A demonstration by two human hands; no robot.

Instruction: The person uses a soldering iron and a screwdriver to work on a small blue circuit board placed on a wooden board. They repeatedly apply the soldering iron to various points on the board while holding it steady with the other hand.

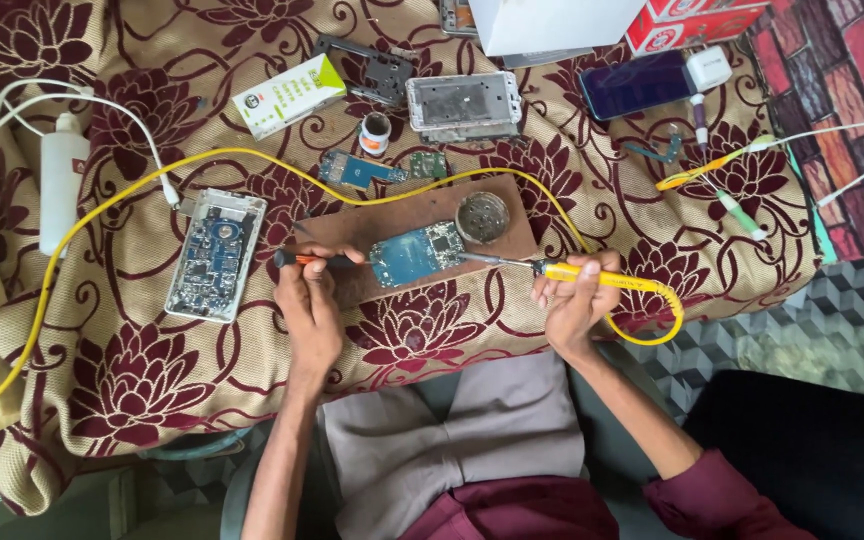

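The soldering iron lies almost level across the work, its long axis running side to side with a slight tilt: the yellow handle sits in the right hand and the thin metal shaft reaches out past the fingers toward the circuit board, the tip meeting the board's near right edge. The fingers of that hand are curled shut around the handle, and the yellow cord leaves the rear of the handle, loops just beyond the hand and then arcs away across the cloth. The iron looks slim, with a bright yellow grip, an orange band near the shaft and a dull grey tip. The board is a small blue-green plate, crowded with tiny parts, set at a slight slant on a brown wooden slab between the two hands. The left hand has its fingers closed on a thin tool with an orange and black handle, which also lies nearly level, its far end pointing toward the board's other edge. Just beyond the iron's shaft, on the slab, sits a round metal tin. Out past the left hand's fingers lies an opened device with a blue board in a white frame. All of it rests on a tabletop draped in a tan cloth with maroon flowers.
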